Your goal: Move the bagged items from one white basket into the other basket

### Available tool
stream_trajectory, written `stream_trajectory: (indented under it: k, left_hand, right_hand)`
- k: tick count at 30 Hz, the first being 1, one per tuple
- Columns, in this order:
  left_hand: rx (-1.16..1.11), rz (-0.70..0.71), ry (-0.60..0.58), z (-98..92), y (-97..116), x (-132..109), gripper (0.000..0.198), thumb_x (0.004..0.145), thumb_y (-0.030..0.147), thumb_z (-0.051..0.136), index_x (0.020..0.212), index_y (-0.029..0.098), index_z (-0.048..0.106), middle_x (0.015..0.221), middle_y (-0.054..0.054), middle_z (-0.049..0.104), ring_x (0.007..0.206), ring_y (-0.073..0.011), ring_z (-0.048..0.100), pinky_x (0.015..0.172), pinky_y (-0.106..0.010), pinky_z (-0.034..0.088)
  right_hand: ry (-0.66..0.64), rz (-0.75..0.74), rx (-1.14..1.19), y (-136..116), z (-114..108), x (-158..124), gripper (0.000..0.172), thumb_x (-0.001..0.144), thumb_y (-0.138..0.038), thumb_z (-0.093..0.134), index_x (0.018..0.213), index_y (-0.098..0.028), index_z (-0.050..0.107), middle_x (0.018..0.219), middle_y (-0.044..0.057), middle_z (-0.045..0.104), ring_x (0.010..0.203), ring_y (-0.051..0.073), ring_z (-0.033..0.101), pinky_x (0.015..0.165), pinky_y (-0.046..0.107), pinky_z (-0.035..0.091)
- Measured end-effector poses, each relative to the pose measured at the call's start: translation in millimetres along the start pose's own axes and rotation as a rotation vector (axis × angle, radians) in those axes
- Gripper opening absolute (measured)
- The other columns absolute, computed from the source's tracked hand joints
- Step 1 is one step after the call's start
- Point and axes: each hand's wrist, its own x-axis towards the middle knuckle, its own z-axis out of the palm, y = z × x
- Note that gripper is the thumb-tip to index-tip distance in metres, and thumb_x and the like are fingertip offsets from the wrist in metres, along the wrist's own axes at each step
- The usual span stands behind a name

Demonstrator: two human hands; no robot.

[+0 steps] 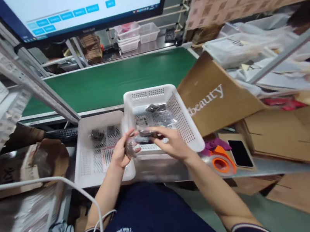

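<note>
My left hand [123,150] is closed on a small clear plastic packet [130,148] with something dark inside, above the inner edges of two baskets. My right hand [170,141] grips a dark item in clear wrap [147,133], held over the front of the right white basket [191,133]. In that basket lie several dark and clear wrapped packets [154,109]. The left white basket [81,163] holds dark wrapped items [97,135] and a printed sheet [107,156]. Motion blur hides what exactly the packets contain.
Behind the baskets runs a green conveyor belt [125,75], under a monitor [88,9]. To the right are a cardboard flap [213,95] marked "beauty", an orange-cored tape roll [220,163] and a phone [240,153]. A white cable [73,180] crosses at left.
</note>
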Motion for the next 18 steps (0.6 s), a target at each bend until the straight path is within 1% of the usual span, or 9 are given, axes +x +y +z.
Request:
stream_trajectory:
  k: [2,5,7,8,10,12,14,16,18]
  left_hand:
    - [0.257,0.191,0.127,-26.7,7,15,0.054,0.091,0.061,0.078,0.124,0.019,0.079,0.145,-0.013,0.069,0.115,-0.0293,0.074,0.08,-0.036,0.066]
    - [0.852,0.479,0.53,-84.1,33,49,0.031,0.104,0.035,0.062,0.116,0.013,0.079,0.141,-0.017,0.071,0.135,-0.0264,0.065,0.118,-0.039,0.051]
    - [1.061,0.452,0.685,-122.1,50,73,0.026,0.102,0.021,0.061,0.12,0.01,0.077,0.148,-0.021,0.066,0.15,-0.0286,0.053,0.13,-0.043,0.037]
    - [1.1,0.402,0.714,-137.7,54,83,0.027,0.099,0.016,0.065,0.123,0.009,0.075,0.153,-0.023,0.062,0.155,-0.032,0.046,0.132,-0.047,0.033]
    - [1.144,0.319,0.737,-160.4,54,97,0.034,0.091,0.007,0.071,0.125,0.006,0.073,0.157,-0.027,0.056,0.157,-0.0393,0.041,0.131,-0.054,0.031]
    - [1.186,0.279,0.742,-172.8,47,102,0.034,0.089,0.003,0.071,0.123,0.004,0.072,0.148,-0.029,0.062,0.147,-0.0421,0.051,0.126,-0.056,0.036]
    - [1.202,0.285,0.752,-178.0,42,99,0.024,0.093,0.004,0.067,0.116,0.002,0.073,0.126,-0.026,0.072,0.131,-0.0395,0.062,0.119,-0.054,0.042]
    - [1.192,0.332,0.791,-175.9,47,92,0.019,0.096,0.006,0.065,0.112,0.001,0.073,0.112,-0.022,0.075,0.121,-0.0374,0.065,0.116,-0.053,0.043]
    - [1.152,0.418,0.845,-163.7,64,85,0.023,0.098,0.011,0.065,0.116,0.0,0.073,0.113,-0.022,0.075,0.119,-0.0368,0.066,0.116,-0.054,0.043]
  right_hand:
    - [0.102,0.106,-0.112,13,-18,-1,0.04,0.104,-0.039,0.06,0.137,-0.02,0.072,0.121,0.012,0.08,0.097,0.026,0.078,0.083,0.042,0.067]
    - [0.153,0.247,-0.371,33,-41,-8,0.073,0.101,-0.054,0.062,0.161,-0.015,0.052,0.15,0.022,0.065,0.134,0.04,0.067,0.112,0.061,0.058]
    - [0.111,0.285,-0.455,42,-45,-16,0.089,0.099,-0.064,0.062,0.169,-0.013,0.039,0.167,0.024,0.048,0.155,0.045,0.048,0.126,0.067,0.044]
    - [0.084,0.294,-0.449,44,-44,-20,0.091,0.099,-0.067,0.061,0.169,-0.013,0.038,0.17,0.024,0.044,0.157,0.044,0.045,0.129,0.067,0.041]
    - [0.036,0.329,-0.383,44,-38,-29,0.086,0.1,-0.069,0.059,0.167,-0.017,0.041,0.171,0.023,0.043,0.149,0.041,0.056,0.126,0.065,0.045]
    - [0.003,0.377,-0.315,41,-31,-38,0.079,0.1,-0.068,0.058,0.163,-0.021,0.047,0.171,0.021,0.042,0.134,0.038,0.069,0.119,0.063,0.053]
    - [-0.009,0.426,-0.286,38,-28,-48,0.073,0.1,-0.068,0.058,0.157,-0.023,0.053,0.172,0.021,0.041,0.126,0.037,0.073,0.114,0.062,0.057]
    - [-0.005,0.466,-0.288,35,-31,-58,0.069,0.099,-0.067,0.058,0.153,-0.024,0.057,0.171,0.019,0.043,0.125,0.037,0.073,0.112,0.063,0.059]
    - [0.008,0.486,-0.288,30,-39,-68,0.066,0.099,-0.066,0.059,0.15,-0.025,0.06,0.17,0.017,0.045,0.125,0.036,0.073,0.111,0.063,0.06]
